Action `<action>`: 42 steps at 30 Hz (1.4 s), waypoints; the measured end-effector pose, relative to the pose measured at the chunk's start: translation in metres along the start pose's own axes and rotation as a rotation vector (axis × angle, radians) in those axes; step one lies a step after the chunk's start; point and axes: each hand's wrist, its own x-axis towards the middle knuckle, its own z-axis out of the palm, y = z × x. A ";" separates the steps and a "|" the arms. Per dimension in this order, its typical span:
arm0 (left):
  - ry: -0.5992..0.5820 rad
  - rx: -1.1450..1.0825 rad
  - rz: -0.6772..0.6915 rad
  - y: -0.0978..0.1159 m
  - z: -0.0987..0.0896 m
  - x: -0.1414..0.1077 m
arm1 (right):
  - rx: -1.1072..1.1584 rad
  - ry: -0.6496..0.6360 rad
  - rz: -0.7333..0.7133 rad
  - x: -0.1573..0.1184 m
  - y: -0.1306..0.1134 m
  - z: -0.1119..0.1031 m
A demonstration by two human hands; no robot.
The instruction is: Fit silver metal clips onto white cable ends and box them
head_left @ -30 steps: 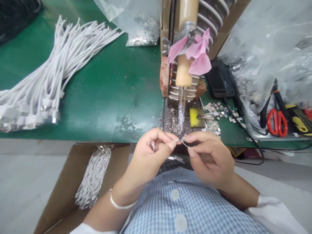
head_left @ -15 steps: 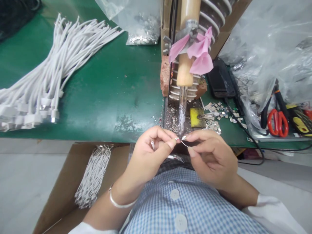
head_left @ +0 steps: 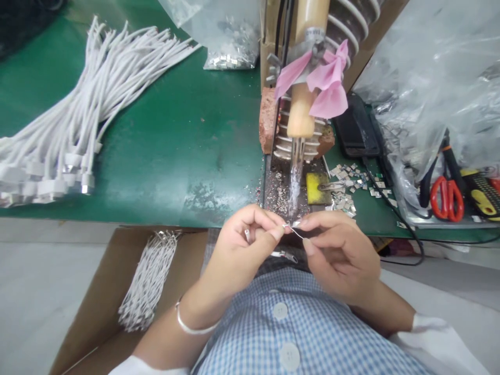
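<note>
My left hand (head_left: pixel 242 252) pinches a white cable (head_left: pixel 247 236) close to its end, just under the tip of the soldering iron (head_left: pixel 301 112). The iron hangs tip down in a stand, with a pink cloth strip (head_left: pixel 330 86) tied around it. Opposite, my right hand (head_left: pixel 346 255) is closed on a thin silvery wire that looks like solder wire (head_left: pixel 297 234). A small metal connector (head_left: pixel 296 224) shows at its index fingertip. The fingertips of both hands nearly meet, and the exact joint is too small to make out. Another white cable end (head_left: pixel 285 255) shows below my left hand.
White USB cables (head_left: pixel 78 120) lie bundled on the green table (head_left: pixel 175 135). A cardboard box (head_left: pixel 97 291) below holds more white cables (head_left: pixel 150 281). To the right are a yellow sponge (head_left: pixel 317 188), small metal parts (head_left: pixel 344 200), a phone (head_left: pixel 355 127) and red-handled cutters (head_left: pixel 447 198).
The view has shifted slightly, so the iron and table appear a little further right. Both hands keep their pinch, with only tiny finger movement at the cable end.
</note>
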 end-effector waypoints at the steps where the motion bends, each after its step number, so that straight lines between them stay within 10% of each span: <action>1: 0.001 -0.002 -0.001 0.000 0.000 0.000 | -0.001 -0.001 -0.001 -0.001 0.001 0.000; 42: -0.008 -0.021 0.021 0.003 0.002 -0.002 | 0.029 0.026 -0.004 0.002 0.000 0.003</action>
